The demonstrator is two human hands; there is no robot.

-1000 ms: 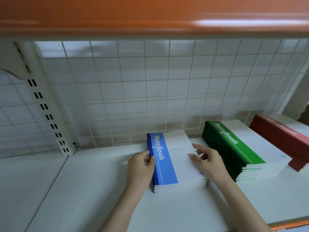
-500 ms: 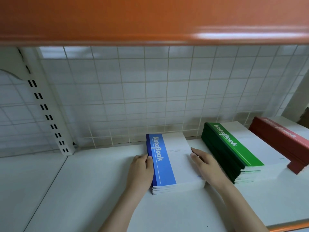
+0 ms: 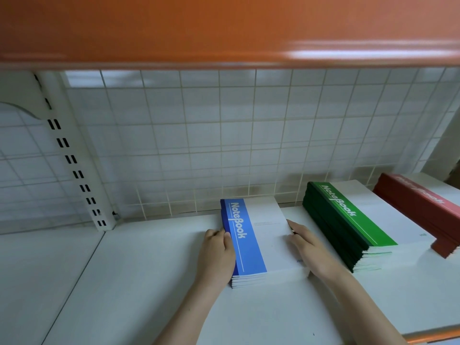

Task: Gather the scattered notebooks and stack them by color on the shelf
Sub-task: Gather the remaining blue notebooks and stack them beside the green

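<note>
A short stack of blue-and-white notebooks (image 3: 258, 240) lies flat on the white shelf (image 3: 139, 282), near the back grid. My left hand (image 3: 217, 255) presses flat against the stack's left spine side. My right hand (image 3: 308, 247) presses against its right edge, fingers extended. The stack sits squeezed between both palms. To the right stands a taller stack of green notebooks (image 3: 348, 220), and further right a red stack (image 3: 420, 207), partly cut off by the frame edge.
A white wire grid (image 3: 224, 145) backs the shelf. A slotted white upright (image 3: 74, 165) stands at the left. An orange shelf edge (image 3: 224, 31) hangs overhead, and another orange lip (image 3: 433, 336) marks the front right edge.
My hands slid from the top of the blue stack to its two sides. The view has tilted slightly, lowering the stacks in the frame.
</note>
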